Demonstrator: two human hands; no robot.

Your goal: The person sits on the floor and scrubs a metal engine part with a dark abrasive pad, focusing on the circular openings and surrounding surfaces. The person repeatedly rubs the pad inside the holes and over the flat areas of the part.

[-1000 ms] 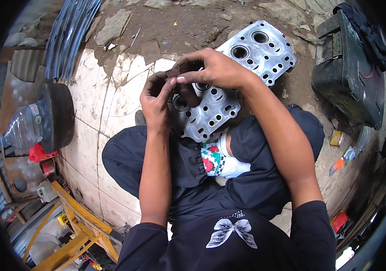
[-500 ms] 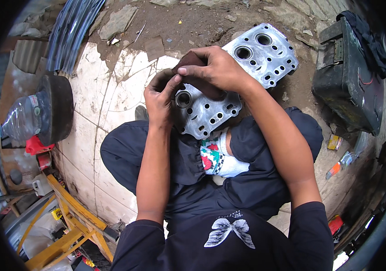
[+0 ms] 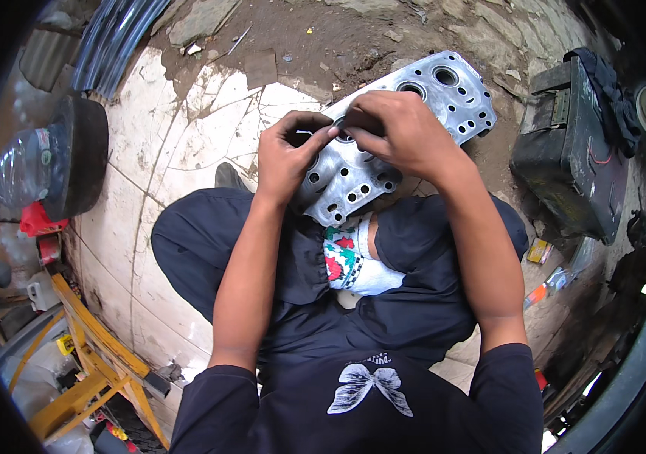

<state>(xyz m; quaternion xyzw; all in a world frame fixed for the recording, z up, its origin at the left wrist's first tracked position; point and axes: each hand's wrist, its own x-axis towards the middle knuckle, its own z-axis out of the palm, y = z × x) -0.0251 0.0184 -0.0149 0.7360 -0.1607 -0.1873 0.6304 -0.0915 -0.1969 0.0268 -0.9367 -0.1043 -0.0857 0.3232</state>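
Lying beneath curled left hand [image 3: 285,160] and right hand [image 3: 408,132]: holed metal block [image 3: 353,161]; any pinch, cannot tell.

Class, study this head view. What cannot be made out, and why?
All in the head view:
- Anything pinched between the left hand and right hand: hidden by the fingers.
- Middle of the metal casting: partly covered by the hands.
- Yellow frame's lower end: cut off by the dark fisheye rim.
- Small yellow box's print: too small.
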